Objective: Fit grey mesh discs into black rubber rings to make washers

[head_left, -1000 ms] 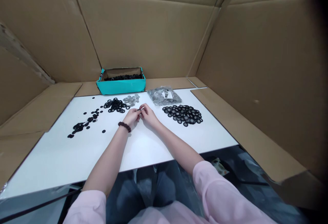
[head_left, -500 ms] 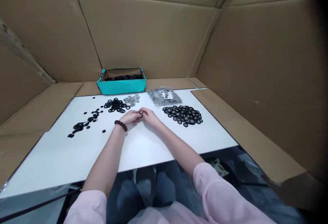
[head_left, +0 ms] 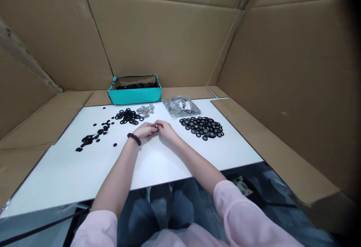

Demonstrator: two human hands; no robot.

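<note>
1. My left hand (head_left: 146, 129) and right hand (head_left: 167, 129), fingertips together, pinch a small dark piece (head_left: 157, 128), mostly hidden, over the surface (head_left: 158, 164).
2. Beyond: black rings (head_left: 127, 116), translucent discs (head_left: 145, 110), clear bag (head_left: 175, 107), teal box (head_left: 134, 96).
3. Right: grey-centred rings (head_left: 205, 128), piled. Left: scattered black pieces (head_left: 88, 139).
4. White surface runs between my forearms to its near edge; cardboard walls (head_left: 163, 36) block back and right.

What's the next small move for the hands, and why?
Probably a gentle press on the small dark piece between the left hand and the right hand. Their fingertips meet around it, and they hide whether its parts are seated. The pile of black rings with grey centres on the right suggests ring and disc should sit together.
</note>
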